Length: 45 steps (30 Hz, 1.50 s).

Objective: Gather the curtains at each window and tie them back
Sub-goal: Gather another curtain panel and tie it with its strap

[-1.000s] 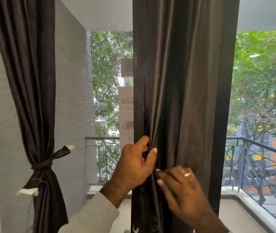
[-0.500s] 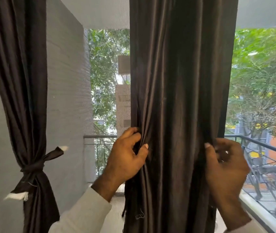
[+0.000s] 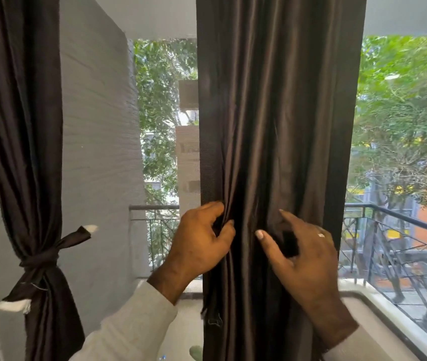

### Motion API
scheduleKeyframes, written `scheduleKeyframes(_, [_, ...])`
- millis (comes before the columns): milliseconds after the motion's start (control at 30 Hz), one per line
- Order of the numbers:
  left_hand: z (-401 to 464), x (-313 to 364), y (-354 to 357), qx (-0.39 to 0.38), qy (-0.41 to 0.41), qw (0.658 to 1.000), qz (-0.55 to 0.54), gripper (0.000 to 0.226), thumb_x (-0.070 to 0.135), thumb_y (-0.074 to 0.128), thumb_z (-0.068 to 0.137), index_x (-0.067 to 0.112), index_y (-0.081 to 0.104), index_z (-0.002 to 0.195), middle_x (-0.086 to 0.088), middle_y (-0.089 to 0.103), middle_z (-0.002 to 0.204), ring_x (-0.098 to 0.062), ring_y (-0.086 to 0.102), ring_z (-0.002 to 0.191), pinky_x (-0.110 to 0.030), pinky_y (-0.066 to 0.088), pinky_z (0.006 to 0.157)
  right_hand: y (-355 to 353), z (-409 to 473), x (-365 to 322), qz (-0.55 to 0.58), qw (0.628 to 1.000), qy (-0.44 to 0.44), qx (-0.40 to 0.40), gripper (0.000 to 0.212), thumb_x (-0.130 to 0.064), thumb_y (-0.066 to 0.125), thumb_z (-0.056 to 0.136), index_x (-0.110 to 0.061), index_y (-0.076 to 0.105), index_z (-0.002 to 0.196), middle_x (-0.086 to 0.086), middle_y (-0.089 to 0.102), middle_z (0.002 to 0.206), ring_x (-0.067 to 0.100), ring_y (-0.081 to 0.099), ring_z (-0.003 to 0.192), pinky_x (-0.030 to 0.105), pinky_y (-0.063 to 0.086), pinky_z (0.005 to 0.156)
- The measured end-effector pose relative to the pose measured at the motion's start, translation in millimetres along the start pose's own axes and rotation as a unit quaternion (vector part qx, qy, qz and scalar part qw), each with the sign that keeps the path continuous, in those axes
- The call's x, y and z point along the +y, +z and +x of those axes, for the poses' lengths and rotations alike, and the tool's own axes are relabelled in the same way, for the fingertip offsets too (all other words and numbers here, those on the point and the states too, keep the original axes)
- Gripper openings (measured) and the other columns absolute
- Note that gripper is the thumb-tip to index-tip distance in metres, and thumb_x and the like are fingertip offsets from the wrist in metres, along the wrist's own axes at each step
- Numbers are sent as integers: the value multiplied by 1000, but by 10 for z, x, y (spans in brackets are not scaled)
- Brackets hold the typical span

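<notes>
A dark brown curtain [image 3: 280, 131] hangs straight down in the middle of the view, loosely bunched in folds. My left hand [image 3: 202, 243] grips the folds at its left edge at about waist height. My right hand [image 3: 303, 248] is on the curtain's front just right of centre, its fingers curled into the cloth and its thumb pressing a fold. A ring shows on this hand. At the far left a second dark curtain [image 3: 25, 126] is gathered and bound by a knotted tie [image 3: 43, 259] with white ends.
A grey wall [image 3: 97, 152] stands between the two curtains. Behind the glass there is a balcony with a black metal railing [image 3: 399, 243] and a white ledge [image 3: 378, 321]. Trees and buildings lie beyond.
My right hand went from the middle of the curtain to its right edge, then came back toward the centre with cloth in it. My left hand kept its grip.
</notes>
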<state>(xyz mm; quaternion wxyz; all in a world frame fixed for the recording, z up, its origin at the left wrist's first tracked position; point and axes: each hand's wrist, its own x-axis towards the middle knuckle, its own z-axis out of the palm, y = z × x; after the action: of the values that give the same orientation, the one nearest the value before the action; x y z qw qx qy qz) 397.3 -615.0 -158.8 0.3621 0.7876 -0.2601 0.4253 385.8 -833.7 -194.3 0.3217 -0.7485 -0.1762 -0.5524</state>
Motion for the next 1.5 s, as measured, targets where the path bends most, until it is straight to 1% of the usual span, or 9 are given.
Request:
scheduleKeyframes(167, [-51, -34, -49, 13, 2, 999, 37, 24, 38, 63, 90, 16, 63, 81, 1, 65, 74, -22, 66, 68, -44, 58, 65, 70, -311, -111, 16, 995, -59, -80, 81, -72, 69, 87, -14, 62, 143, -8, 70, 126, 9, 63, 110, 44, 45, 106])
scheduleKeyframes(300, [-67, 26, -55, 22, 13, 999, 35, 33, 40, 68, 90, 15, 56, 72, 3, 58, 66, -21, 62, 63, -44, 55, 61, 221, -428, -155, 7, 997, -77, -25, 47, -41, 72, 93, -9, 68, 127, -1, 73, 113, 12, 63, 103, 42, 51, 99])
scheduleKeyframes(400, [-67, 46, -70, 20, 9, 1000, 18, 39, 39, 73, 90, 16, 51, 68, 4, 53, 62, -20, 58, 59, -43, 53, 57, 234, -428, -25, 11, 1000, -18, -2, 33, -30, 59, 96, -8, 70, 118, 6, 71, 101, 27, 68, 91, 25, 47, 95])
scheduleKeyframes(533, [-84, 84, -53, 8, 11, 1000, -11, 36, 37, 73, 90, 20, 51, 68, 7, 53, 62, -18, 58, 59, -43, 51, 57, 251, -553, 69, -49, 984, -158, -72, 44, -21, 59, 88, -10, 66, 129, 7, 68, 111, 30, 66, 96, 49, 48, 92])
scheduleKeyframes(933, [-108, 128, 37, -47, -13, 998, -48, 50, 58, 79, 88, 15, 58, 73, -3, 56, 59, -27, 56, 56, -44, 50, 52, 242, -598, 68, -52, 951, -213, -217, 44, -25, 59, 94, -18, 65, 136, 3, 62, 128, 28, 61, 111, 46, 45, 94])
scheduleKeyframes(1067, [-123, 8, 60, -36, -34, 997, -52, 49, 57, 71, 96, 8, 69, 87, -10, 69, 71, -32, 67, 65, -51, 57, 59, 55, -453, 103, 60, 993, -42, -93, 31, -30, 62, 102, -18, 68, 131, -2, 55, 123, 15, 64, 98, 16, 48, 90])
scheduleKeyframes(1167, [-159, -3, 80, -33, -46, 996, -64, 50, 58, 71, 96, 8, 72, 96, -11, 74, 80, -35, 72, 72, -53, 61, 64, -34, -289, 120, 41, 996, 76, 31, 38, -28, 77, 95, -15, 61, 126, 3, 49, 123, 16, 61, 81, 20, 51, 75])
scheduleKeyframes(1333, [-152, -55, 122, -32, -54, 997, -52, 50, 61, 71, 95, 11, 70, 97, -10, 74, 82, -34, 72, 73, -53, 62, 65, -159, -90, 258, 72, 982, 138, 105, 37, -19, 76, 94, -17, 58, 127, 1, 60, 110, 17, 60, 75, 22, 50, 76])
scheduleKeyframes(1500, [-155, -55, 135, -13, -52, 998, -29, 56, 52, 69, 99, 26, 52, 145, 2, 78, 103, -19, 78, 83, -45, 66, 73, -191, -88, 272, 77, 980, 136, 122, 16, -22, 65, 104, -11, 72, 113, -1, 68, 93, 11, 61, 82, 3, 45, 77])
